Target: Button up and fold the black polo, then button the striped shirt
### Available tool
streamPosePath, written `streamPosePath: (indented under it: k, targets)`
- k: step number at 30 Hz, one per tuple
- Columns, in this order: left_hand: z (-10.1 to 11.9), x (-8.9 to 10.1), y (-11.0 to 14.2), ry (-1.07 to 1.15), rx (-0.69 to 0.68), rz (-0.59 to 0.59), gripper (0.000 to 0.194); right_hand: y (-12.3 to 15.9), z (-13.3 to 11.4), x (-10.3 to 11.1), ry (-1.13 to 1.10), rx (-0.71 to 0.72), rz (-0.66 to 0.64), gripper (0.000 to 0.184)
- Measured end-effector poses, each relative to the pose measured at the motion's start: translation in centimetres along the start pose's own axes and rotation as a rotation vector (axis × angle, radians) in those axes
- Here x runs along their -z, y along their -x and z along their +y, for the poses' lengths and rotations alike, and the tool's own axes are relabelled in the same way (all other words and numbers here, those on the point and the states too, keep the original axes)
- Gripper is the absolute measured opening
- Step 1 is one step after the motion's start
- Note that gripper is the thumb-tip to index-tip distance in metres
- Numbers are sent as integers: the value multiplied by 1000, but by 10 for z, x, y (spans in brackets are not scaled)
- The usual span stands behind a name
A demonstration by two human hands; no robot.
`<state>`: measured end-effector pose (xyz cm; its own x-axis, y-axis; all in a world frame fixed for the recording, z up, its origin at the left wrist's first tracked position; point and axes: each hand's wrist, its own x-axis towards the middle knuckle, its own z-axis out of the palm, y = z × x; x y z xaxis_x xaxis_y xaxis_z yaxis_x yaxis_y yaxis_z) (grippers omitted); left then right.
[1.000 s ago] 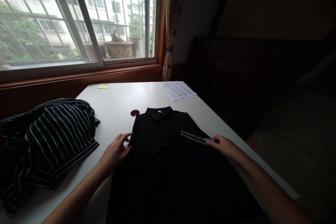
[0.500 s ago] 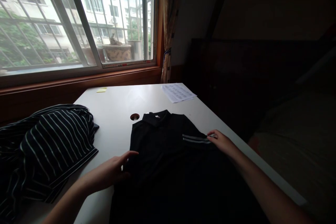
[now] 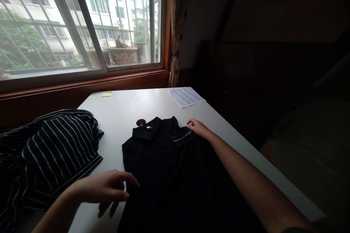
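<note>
A black collared shirt (image 3: 161, 167) lies on the white table (image 3: 115, 105), its collar toward the window and its lower part lost in shadow. My right hand (image 3: 200, 128) pinches the end of the sleeve, which has pale stripes and is folded inward near the collar. At the shirt's left edge is my left hand (image 3: 109, 189), fingers apart and bent, the index fingertip over the dark cloth. Whether that fingertip touches the cloth I cannot tell.
Striped dark clothing (image 3: 60, 149) is heaped at the table's left side. Printed sheets (image 3: 186, 97) lie at the far right corner, and a yellow sticky note (image 3: 106, 94) at the far left. A round cable hole (image 3: 140, 122) is just beyond the collar. A barred window (image 3: 123, 22) stands behind.
My right hand has carried the striped sleeve end left and away from me, toward the collar. The collar has shifted left. My left hand has come nearer and loosened from the shirt's edge.
</note>
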<state>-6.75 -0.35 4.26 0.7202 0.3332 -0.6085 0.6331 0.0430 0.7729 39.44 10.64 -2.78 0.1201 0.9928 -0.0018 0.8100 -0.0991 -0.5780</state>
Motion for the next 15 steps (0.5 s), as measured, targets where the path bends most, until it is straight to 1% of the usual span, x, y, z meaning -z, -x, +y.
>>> streamPosePath:
  k: [1,4,5,6,7,9,11,13,15]
  targets:
    - [-4,5,-2,3,-39,129,45,-5,-6,-4,0,5,-10,20]
    - [-22,22,-15,-91,-246,656,41,-10,-16,-10,-7,5,-33,23]
    - [-28,27,-22,-155,-303,806,39,-9,-17,-10,-12,1,-36,25]
    - [-35,31,-28,-243,-345,924,37,-5,-16,-8,-18,-4,-37,27]
    - [-41,33,-34,-345,-373,1000,35,0,-13,-5,-25,-12,-36,30]
    - [-51,36,-45,-529,-394,1069,31,14,-3,4,-40,-30,-34,37]
    - [-58,36,-52,-625,-388,1091,30,33,11,17,-71,-54,-46,44]
    - [-63,37,-56,-640,-376,1111,33,55,28,31,-127,-100,-77,51]
    - [-65,40,-59,-604,-370,1136,36,80,44,45,-179,-183,-142,57]
